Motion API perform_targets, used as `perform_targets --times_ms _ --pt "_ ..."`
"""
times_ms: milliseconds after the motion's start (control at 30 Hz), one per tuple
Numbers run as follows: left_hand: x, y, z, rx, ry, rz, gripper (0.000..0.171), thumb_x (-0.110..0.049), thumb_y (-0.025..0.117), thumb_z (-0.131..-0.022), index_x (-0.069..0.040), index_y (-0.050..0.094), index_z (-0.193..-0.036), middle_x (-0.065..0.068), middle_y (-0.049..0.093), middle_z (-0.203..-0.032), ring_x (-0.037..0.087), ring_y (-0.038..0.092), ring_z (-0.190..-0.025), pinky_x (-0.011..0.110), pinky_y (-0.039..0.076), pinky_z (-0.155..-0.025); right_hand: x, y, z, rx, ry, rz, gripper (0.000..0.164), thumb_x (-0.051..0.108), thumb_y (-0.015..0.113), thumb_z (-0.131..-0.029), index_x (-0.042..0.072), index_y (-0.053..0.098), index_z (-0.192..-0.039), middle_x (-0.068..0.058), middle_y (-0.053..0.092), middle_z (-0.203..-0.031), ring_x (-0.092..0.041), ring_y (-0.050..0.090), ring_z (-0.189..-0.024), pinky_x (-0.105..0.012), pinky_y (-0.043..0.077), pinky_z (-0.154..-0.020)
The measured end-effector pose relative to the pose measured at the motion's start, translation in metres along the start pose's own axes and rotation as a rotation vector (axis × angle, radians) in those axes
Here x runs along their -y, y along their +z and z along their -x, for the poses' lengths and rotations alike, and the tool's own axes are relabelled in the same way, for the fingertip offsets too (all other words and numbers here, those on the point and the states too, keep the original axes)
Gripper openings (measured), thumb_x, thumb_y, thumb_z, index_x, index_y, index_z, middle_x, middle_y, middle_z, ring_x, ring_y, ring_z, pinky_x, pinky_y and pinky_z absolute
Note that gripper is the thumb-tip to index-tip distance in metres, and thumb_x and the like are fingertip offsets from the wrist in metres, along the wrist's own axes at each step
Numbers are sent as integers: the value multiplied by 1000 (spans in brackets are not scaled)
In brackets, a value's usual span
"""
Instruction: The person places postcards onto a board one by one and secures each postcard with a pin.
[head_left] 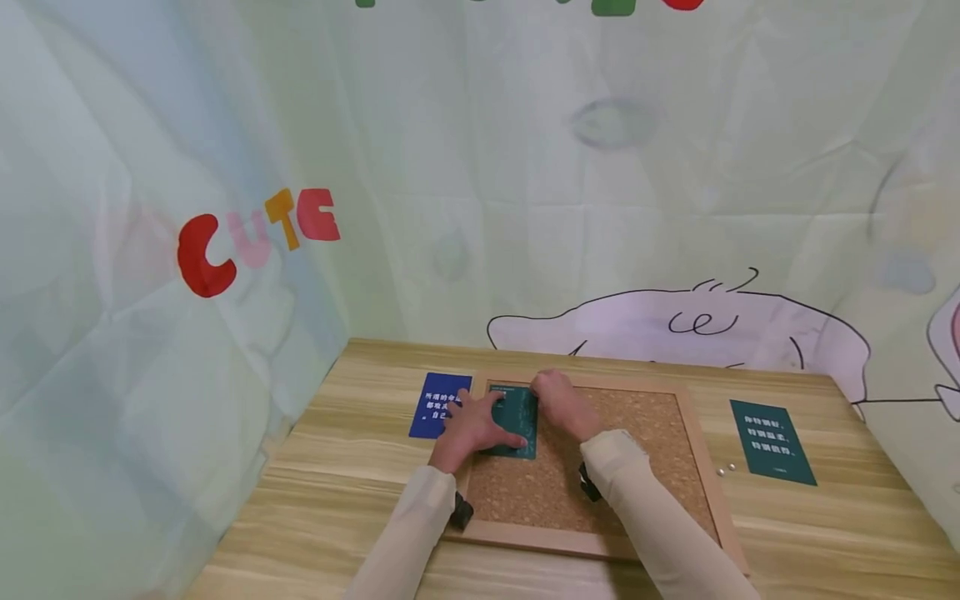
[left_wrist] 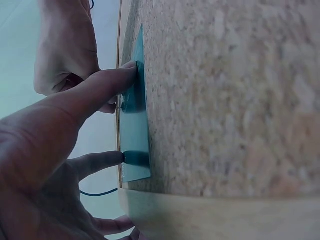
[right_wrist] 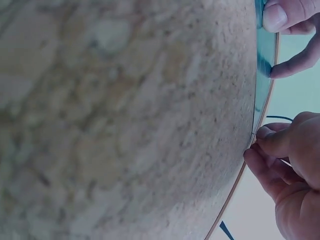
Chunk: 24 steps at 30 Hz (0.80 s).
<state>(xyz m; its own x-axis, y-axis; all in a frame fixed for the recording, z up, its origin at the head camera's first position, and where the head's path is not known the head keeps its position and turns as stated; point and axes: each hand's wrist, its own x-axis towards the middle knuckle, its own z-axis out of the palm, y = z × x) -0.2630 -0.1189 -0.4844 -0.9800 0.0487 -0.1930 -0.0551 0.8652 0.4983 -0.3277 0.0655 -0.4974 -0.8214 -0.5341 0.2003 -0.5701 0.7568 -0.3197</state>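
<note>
A dark green card (head_left: 517, 429) lies on the framed corkboard (head_left: 570, 492), near its upper left corner. My left hand (head_left: 474, 427) presses it flat with thumb and fingertips spread apart. In the left wrist view that thumb (left_wrist: 112, 82) rests on the card, and one finger reaches its far part. My right hand (head_left: 566, 406) is at the card's upper right corner, thumb and fingers pinched together. Between them, in the right wrist view, the thin needle of a pushpin (right_wrist: 254, 134) shows at the card's corner; the pin's head is hidden by the fingers.
A blue card (head_left: 431, 417) with white writing lies left of the board, partly behind my left hand. Another green card (head_left: 772, 442) lies to the right. Two small whitish pins (head_left: 726, 469) sit beside the board's right edge. A printed fabric backdrop (head_left: 480, 208) stands behind the wooden table (head_left: 315, 500).
</note>
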Motion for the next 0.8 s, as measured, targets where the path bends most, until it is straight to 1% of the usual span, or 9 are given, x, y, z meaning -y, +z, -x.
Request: perform_targets --times_ms 167,367,433,533,633,733,800 --pt "-1 -1 1 2 -3 -5 99 -59 90 -72 -24 49 -155 33 27 -154 59 29 -138 76 34 -103 1 -1 1 51 11 43 24 -14 58 -96 0 77 -91 -9 69 -84 -14 59 -74 -32 53 -64" --pt "-1 0 -1 7 1 -1 100 -59 90 -72 -24 48 -156 35 24 -156 61 26 -140 77 32 -104 2 -1 3 48 8 68 21 -12 60 -96 1 76 -91 -10 70 -87 -15 61 -76 -33 55 -67" --pt "-2 1 -1 11 2 3 100 -58 90 -72 -23 48 -156 35 24 -157 62 26 -140 77 32 -104 2 -2 5 53 6 82 18 -10 61 -98 1 74 -91 -10 69 -88 -18 61 -79 -36 56 -70" --pt "-3 2 -1 12 6 4 100 -58 90 -73 -23 48 -156 35 24 -156 61 26 -140 77 32 -104 3 -4 9 72 18 125 14 -6 62 -100 1 74 -96 -11 69 -93 -23 62 -87 -40 56 -79" --pt "-3 2 0 7 9 1 99 -58 90 -73 -24 49 -156 35 24 -156 61 27 -139 77 32 -104 3 -6 12 79 33 178 15 -4 63 -100 3 77 -102 -11 71 -100 -27 63 -95 -44 55 -87" --pt "-2 0 1 3 7 -4 98 -58 90 -73 -24 49 -155 35 24 -156 61 27 -139 77 32 -104 6 -8 15 96 35 219 19 -2 65 -100 5 79 -109 -11 73 -108 -28 65 -101 -46 56 -90" --pt "-2 -2 1 5 9 -1 98 -58 90 -74 -23 49 -155 35 23 -157 62 26 -139 78 32 -104 8 -10 17 118 36 241 18 4 65 -102 7 79 -113 -10 74 -112 -28 66 -103 -46 56 -90"
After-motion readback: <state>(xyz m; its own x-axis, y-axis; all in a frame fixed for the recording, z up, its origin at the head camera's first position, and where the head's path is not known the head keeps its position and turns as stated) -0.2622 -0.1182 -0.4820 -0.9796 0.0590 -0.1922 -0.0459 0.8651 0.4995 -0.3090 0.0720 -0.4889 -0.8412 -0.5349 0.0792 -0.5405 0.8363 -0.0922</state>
